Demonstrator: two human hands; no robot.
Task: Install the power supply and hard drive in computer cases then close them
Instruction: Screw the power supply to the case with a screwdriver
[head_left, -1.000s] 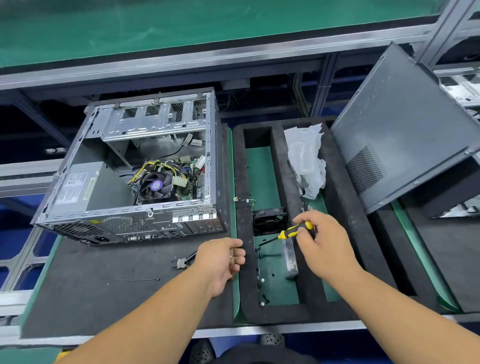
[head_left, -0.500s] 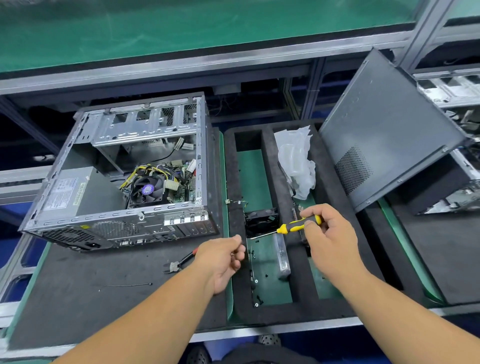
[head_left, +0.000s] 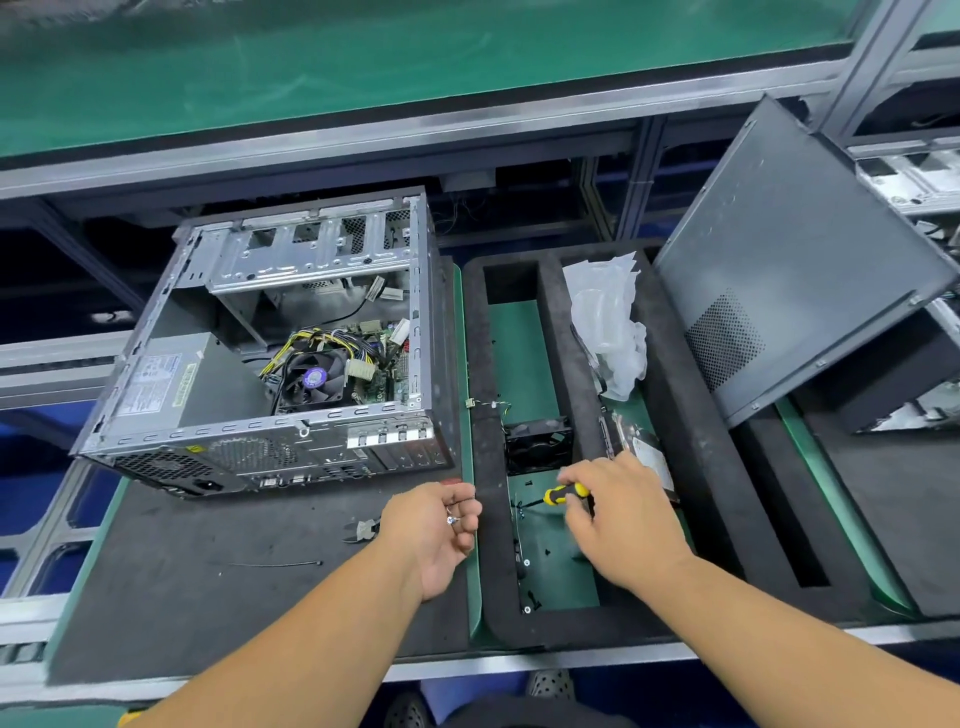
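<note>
Change: a second ago the right hand (head_left: 621, 519) held the screwdriver (head_left: 563, 493) higher, at the foam divider; now it is lower, with the tip over the small black screws (head_left: 540, 551) in the tray. I think a screw is being picked up for the mounting.
Right hand: fingers curled around the yellow-and-black handle, a firm hold.
Left hand (head_left: 439, 525): loosely curled at the tray's left edge; whether it holds something small, I cannot tell.
Computer case (head_left: 291, 358): left centre of the frame, lying on the bench (head_left: 171, 587) with the open side up. The power supply (head_left: 166, 374) already sits in its left corner, the cooler fan and the cables are at the middle. The drive cage at the top looks empty.
Foam tray (head_left: 485, 467): at the centre. The left compartment has a black fan (head_left: 537, 444) and the loose screws; the right one has crumpled plastic bags (head_left: 608, 327) and the hard drive (head_left: 644, 452), partly behind the right hand.
Side panel (head_left: 789, 260): upper right, leaning tilted, not yet on the case.
Bench extras: cutters (head_left: 363, 530) and a cable tie (head_left: 275, 564), left of the left hand.
</note>
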